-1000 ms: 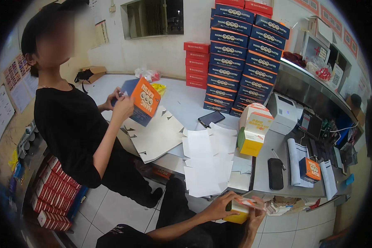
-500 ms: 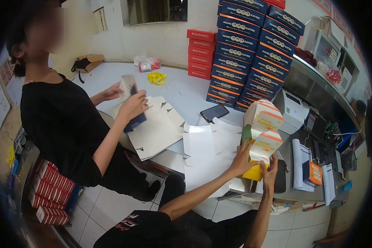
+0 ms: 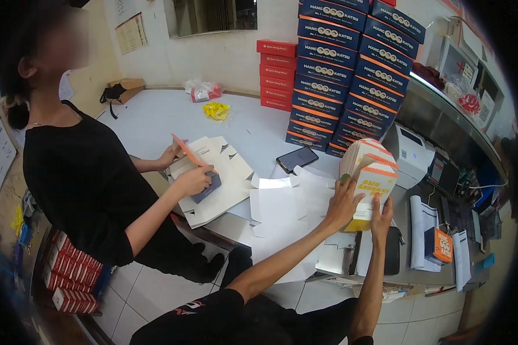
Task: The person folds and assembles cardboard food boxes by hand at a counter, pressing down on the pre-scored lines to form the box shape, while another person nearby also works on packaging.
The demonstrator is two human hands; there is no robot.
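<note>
My left hand (image 3: 343, 207) grips the left side of a yellow-and-white paper carton (image 3: 375, 183) with an orange zigzag top. On its right side, my right hand (image 3: 381, 221) is closed, the thumb lying on the front face. Just behind stands a row of similar cartons (image 3: 355, 156), packed close together; where it meets the held carton is partly hidden. White unfolded box blanks (image 3: 279, 210) lie flat to the left of my hands. Across the table a person in black holds a navy-and-orange box (image 3: 207, 187), partly folded, over a pile of blanks (image 3: 236, 172).
Tall stacks of navy boxes (image 3: 322, 72) and red boxes (image 3: 276, 86) rise at the back. A phone (image 3: 297, 159) lies before them. To the right are a white printer (image 3: 408, 152), a black pouch (image 3: 392, 253) and a small orange-and-navy box (image 3: 438, 244). Yellow plastic (image 3: 216, 111) sits farther back.
The carton in my hands has moved up against the row, and its front face now stands more upright. The other person's box has turned, showing an orange flap.
</note>
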